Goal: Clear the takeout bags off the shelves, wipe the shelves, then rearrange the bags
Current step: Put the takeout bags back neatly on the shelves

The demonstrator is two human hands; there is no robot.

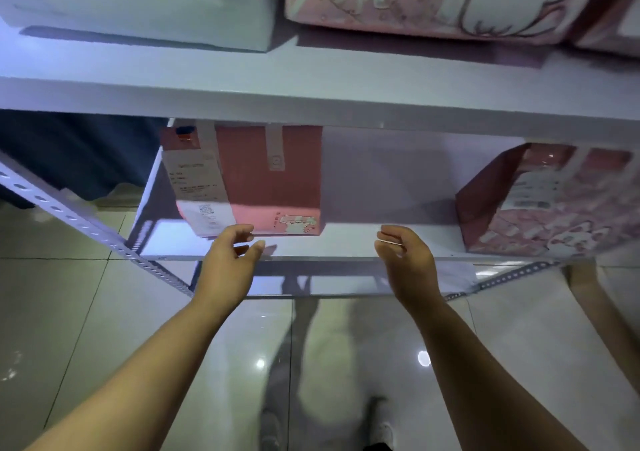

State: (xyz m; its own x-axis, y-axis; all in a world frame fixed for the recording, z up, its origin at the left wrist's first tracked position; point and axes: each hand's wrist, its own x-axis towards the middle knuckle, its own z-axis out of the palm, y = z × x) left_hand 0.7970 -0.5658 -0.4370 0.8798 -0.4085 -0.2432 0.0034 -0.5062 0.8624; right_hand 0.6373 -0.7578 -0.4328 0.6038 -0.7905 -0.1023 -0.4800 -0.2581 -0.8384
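Your left hand (227, 260) and right hand (403, 256) hover at the front edge of the white lower shelf (349, 239), fingers loosely curled and released, grasping nothing. The plain pink paper takeout bag with a white receipt (263, 180) stands just beyond your left fingers; the pink cartoon-printed takeout bag (554, 205) sits right of your right fingers.

Arms: bare from the bottom of the view to the wrists, no sleeves showing
Left hand (228, 260): bare, no glove, ring or watch to be seen
Right hand (405, 260): bare, no glove, nothing on the wrist
Trousers (325, 353): light, pale cream, blurred
Shoes (381, 426): pale uppers with dark parts, blurred
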